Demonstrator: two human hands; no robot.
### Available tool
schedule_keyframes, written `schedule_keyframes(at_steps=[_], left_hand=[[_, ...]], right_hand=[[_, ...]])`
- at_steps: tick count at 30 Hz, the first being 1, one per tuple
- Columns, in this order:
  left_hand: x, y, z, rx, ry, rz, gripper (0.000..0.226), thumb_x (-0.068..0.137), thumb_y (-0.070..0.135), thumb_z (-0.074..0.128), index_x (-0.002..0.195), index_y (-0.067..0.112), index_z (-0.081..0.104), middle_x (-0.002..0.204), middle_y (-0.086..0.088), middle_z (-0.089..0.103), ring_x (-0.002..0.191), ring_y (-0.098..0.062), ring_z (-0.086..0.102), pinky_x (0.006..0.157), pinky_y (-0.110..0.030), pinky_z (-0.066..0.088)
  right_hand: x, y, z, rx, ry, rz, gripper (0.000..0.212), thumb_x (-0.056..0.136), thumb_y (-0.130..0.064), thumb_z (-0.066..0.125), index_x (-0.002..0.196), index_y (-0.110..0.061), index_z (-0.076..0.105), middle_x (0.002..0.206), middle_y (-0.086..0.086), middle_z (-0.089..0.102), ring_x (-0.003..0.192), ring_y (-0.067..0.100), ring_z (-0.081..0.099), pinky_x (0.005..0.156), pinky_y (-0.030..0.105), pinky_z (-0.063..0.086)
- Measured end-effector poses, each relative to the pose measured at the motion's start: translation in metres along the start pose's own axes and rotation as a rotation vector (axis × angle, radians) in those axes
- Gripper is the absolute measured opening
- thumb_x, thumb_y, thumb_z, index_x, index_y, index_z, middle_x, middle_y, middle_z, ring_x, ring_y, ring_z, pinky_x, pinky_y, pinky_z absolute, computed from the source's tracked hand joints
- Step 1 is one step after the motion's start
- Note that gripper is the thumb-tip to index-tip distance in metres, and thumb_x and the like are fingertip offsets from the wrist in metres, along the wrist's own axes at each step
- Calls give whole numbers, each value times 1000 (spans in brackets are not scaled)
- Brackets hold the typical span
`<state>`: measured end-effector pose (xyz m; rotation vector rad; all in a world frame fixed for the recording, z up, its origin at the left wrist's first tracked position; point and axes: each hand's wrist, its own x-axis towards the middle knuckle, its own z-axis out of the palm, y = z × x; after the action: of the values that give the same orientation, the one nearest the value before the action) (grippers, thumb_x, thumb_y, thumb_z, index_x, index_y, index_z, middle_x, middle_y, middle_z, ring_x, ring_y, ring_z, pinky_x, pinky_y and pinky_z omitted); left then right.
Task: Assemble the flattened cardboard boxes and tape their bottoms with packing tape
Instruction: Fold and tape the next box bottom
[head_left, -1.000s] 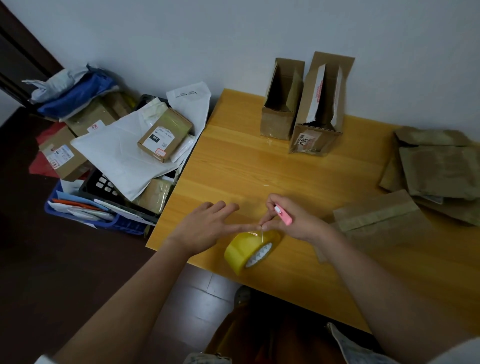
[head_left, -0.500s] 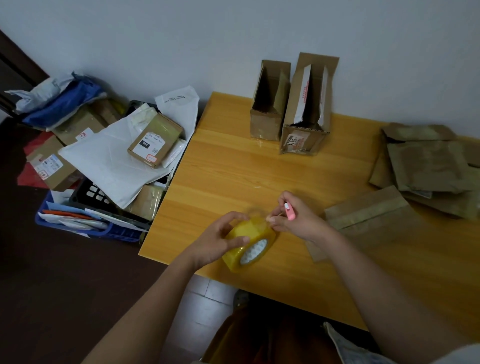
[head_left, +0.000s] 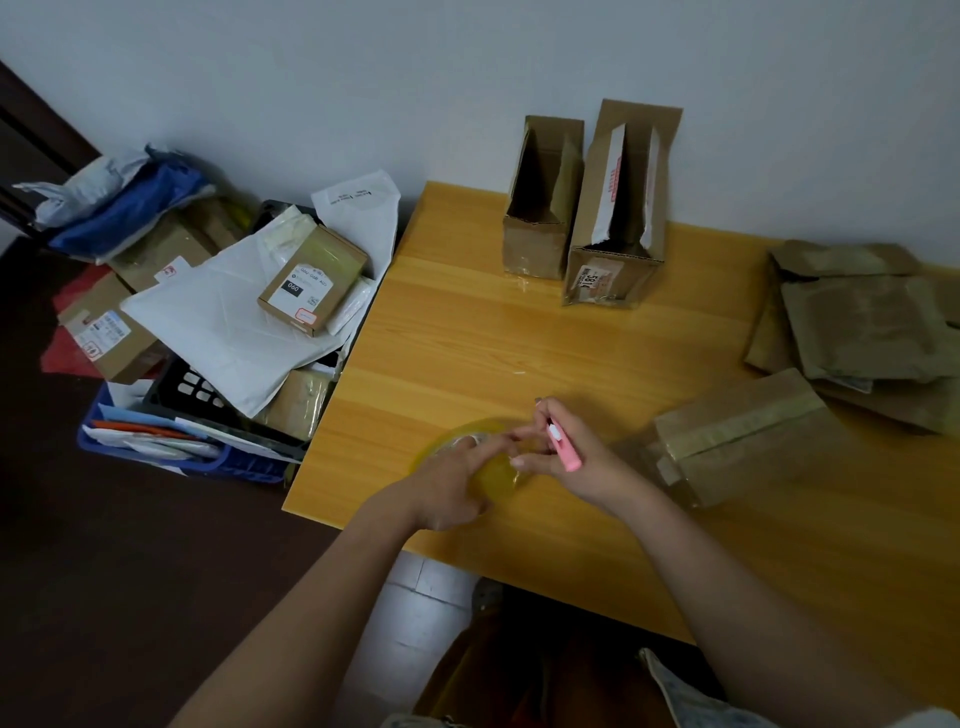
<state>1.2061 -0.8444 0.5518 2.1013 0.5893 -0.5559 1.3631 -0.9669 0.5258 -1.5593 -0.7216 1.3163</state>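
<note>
Two hands meet over the near left corner of the wooden tabletop (head_left: 519, 332). The left hand (head_left: 447, 491) lies curled over a yellow roll of packing tape (head_left: 496, 475), gripping it against the wood just in from the near edge; motion blur smears the roll, so its exact tilt cannot be told. The right hand (head_left: 566, 449) holds a small pink cutter (head_left: 563, 447) tucked against its palm, and its fingertips (head_left: 519, 461) reach toward the roll, touching or almost touching the left hand's fingers.

Just beside the right wrist, toward the right, a flattened cardboard box (head_left: 737, 431) lies with a strip of tape across it. Farther right, along the right edge, a stack of flattened boxes (head_left: 862, 332) rests in an untidy pile. At the far edge, against the wall, two assembled boxes stand upright side by side with open tops: a smaller box (head_left: 535, 244) and, touching it on the right, a taller box (head_left: 613, 270) with a printed label on its front.

Off the left edge, on the floor, a blue crate (head_left: 156, 452) and a heap of parcels and white mailers (head_left: 218, 317) are piled together.
</note>
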Motion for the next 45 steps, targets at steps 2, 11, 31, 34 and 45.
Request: schedule_keyframes(at_steps=[2,11,31,34,45], left_hand=[[0,1,0,14,-20,-9,66,81,14,67,113,58,30,131,-6,41,118,-32,48,100,-49,43],[-2,-3,-8,-124,19,36,58,77,2,66,91,52,39,110,-7,43,106,-28,45,92,-47,45],[1,2,-13,7,19,43,114,80,1,70,139,64,-4,109,-3,31,80,-29,52,73,-35,52],[4,-4,-12,-128,89,24,108,76,0,76,147,52,13,114,-4,32,103,-26,49,88,-32,49],[-3,-25,0,-471,236,-127,77,77,36,79,140,29,36,126,-8,56,114,-18,56,84,-26,50]], right_hand=[[-1,0,5,5,42,-20,43,78,3,76,83,-17,38,91,-7,68,107,18,64,78,35,50],[-3,-2,27,47,312,-80,54,64,10,82,73,-12,33,66,9,70,75,15,71,59,19,47],[6,0,31,78,269,-61,49,74,6,78,81,-16,35,80,12,66,71,14,59,65,21,45],[6,1,26,95,327,-46,48,76,5,76,83,-17,35,79,7,71,80,19,66,77,32,48],[4,1,7,-111,318,83,47,74,2,79,75,-18,36,81,11,69,80,19,64,70,31,47]])
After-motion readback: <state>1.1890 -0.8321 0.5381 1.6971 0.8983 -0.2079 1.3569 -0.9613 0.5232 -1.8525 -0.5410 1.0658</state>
